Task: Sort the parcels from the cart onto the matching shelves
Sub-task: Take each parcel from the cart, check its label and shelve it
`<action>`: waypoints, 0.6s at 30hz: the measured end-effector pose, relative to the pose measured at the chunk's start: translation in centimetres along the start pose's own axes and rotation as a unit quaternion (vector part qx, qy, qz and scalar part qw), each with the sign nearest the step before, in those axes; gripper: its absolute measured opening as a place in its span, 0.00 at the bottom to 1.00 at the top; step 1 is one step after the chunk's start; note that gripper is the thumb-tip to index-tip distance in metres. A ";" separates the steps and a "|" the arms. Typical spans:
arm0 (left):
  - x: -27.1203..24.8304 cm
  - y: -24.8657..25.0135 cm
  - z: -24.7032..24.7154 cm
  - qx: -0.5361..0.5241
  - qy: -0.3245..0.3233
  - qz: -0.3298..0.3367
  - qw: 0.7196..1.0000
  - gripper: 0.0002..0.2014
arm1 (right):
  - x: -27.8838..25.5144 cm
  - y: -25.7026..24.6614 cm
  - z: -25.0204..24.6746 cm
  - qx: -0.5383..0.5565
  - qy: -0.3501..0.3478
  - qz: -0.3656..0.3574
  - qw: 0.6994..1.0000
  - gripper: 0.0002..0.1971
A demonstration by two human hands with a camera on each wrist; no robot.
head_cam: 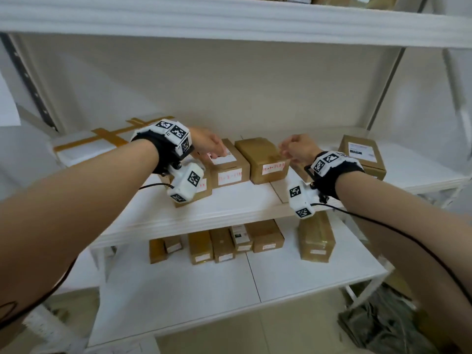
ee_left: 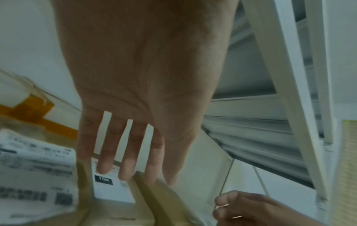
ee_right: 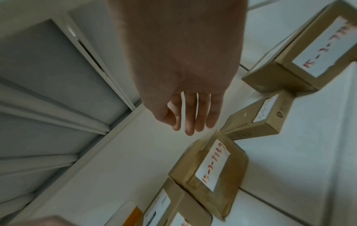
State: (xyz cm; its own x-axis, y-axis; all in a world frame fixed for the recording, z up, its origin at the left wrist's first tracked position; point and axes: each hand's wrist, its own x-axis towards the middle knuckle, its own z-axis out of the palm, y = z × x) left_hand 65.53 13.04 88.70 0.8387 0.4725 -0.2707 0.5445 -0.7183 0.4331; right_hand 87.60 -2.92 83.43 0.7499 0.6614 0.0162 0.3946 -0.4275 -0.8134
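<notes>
From the head view, I have both hands over the middle shelf [head_cam: 229,208] at frame centre. My left hand [head_cam: 207,143] lies with straight fingers on a labelled brown parcel [head_cam: 227,162]; my right hand [head_cam: 297,148] hovers loosely curled, holding nothing, beside the next parcel [head_cam: 265,159]. More parcels sit on the lower shelf [head_cam: 229,282], so I judge the sorting well along; the cart is out of view, so I cannot tell what remains.

In the left wrist view, my fingers [ee_left: 123,156] are extended over the parcel's printed label [ee_left: 110,183], lower centre.

In the right wrist view, the fingers [ee_right: 193,119] hang relaxed, apart from the hand-marked parcel [ee_right: 214,166] below.
</notes>
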 end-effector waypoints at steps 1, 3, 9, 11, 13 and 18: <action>0.1 -0.4 -0.3 0.021 0.000 -0.019 1.000 0.15 | 0.8 0.0 -0.3 -0.017 -0.006 -0.006 1.000 0.08; 0.5 -0.9 -0.6 0.064 0.000 -0.053 0.997 0.18 | 2.1 0.1 -1.0 -0.053 -0.027 -0.011 0.998 0.10; 2.1 -0.5 -1.3 0.133 0.014 -0.132 0.982 0.22 | 5.4 0.5 -2.4 -0.090 -0.074 -0.018 0.993 0.09; 2.5 -0.9 -1.5 0.135 0.002 -0.157 0.978 0.25 | 6.4 0.3 -2.2 -0.097 -0.088 -0.028 0.991 0.09; 2.4 -1.2 -1.6 0.144 0.003 -0.186 0.972 0.28 | 7.1 0.0 -1.4 -0.116 -0.103 -0.040 0.987 0.13; 2.3 -2.3 -1.6 0.140 -0.050 -0.233 0.961 0.40 | 7.9 -0.8 1.6 -0.179 -0.156 -0.069 0.969 0.27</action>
State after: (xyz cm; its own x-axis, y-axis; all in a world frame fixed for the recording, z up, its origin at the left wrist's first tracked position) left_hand 66.14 16.59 88.42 0.4917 0.7356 -0.4660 0.8314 -0.5557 0.0002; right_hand 92.37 3.64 83.27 0.5016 0.8578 -0.1122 0.6803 -0.4713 -0.5613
